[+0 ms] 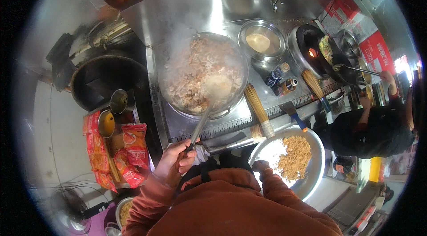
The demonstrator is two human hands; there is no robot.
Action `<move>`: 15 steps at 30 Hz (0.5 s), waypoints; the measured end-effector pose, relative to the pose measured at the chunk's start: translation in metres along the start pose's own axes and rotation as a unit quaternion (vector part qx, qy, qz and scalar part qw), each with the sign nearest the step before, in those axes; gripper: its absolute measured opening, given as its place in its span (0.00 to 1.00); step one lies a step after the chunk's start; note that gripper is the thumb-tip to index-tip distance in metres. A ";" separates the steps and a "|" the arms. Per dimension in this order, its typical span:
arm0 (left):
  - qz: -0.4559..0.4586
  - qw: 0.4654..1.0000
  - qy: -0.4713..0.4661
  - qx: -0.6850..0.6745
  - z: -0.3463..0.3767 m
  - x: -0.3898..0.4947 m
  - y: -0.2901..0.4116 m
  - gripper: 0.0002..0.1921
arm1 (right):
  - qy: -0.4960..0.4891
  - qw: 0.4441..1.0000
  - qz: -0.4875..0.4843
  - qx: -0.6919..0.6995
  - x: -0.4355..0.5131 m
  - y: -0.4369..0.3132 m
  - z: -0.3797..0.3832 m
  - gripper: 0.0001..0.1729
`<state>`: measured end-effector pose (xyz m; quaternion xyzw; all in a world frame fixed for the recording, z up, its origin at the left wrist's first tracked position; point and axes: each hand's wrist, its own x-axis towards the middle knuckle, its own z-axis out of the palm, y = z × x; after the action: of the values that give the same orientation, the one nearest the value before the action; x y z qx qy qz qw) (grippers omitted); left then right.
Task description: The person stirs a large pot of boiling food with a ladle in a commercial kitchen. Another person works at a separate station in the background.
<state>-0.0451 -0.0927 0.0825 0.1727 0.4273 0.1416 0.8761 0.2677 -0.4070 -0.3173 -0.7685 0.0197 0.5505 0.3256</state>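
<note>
My left hand (178,157) is closed around the handle of a long metal ladle (200,125). The ladle's bowl dips into a large steaming wok (224,114) full of a pale brown, chunky food mixture (196,59). My right hand (261,166) is at the near left side of a wide metal basin (317,135), with its fingers curled. Whether it grips the rim or something inside cannot be made out. White powder (267,152) and brown granules (295,157) lie side by side in the basin.
A bamboo wok brush (257,105), a blue-handled scraper (295,115) and two bottles (277,75) are right of the wok. Behind them stands a metal pot (262,40). A co-worker (367,132) tends a second wok (340,69). Red packets (135,145) and a dark wok (106,82) are left.
</note>
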 end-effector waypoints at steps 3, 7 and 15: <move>-0.002 1.000 -0.007 -0.015 0.003 -0.005 0.003 0.21 | -0.006 1.000 0.002 0.018 -0.001 -0.001 -0.001 0.14; -0.019 0.999 -0.018 -0.041 0.007 -0.018 0.013 0.23 | -0.001 1.000 0.009 -0.022 -0.010 -0.012 0.001 0.13; -0.031 0.996 -0.015 -0.082 0.032 -0.027 0.037 0.21 | 0.001 0.996 -0.007 -0.089 -0.016 -0.030 0.013 0.11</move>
<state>-0.0396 -0.0758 0.1351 0.0893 0.4060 0.1466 0.8976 0.2627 -0.3819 -0.2917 -0.7952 -0.0341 0.5470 0.2595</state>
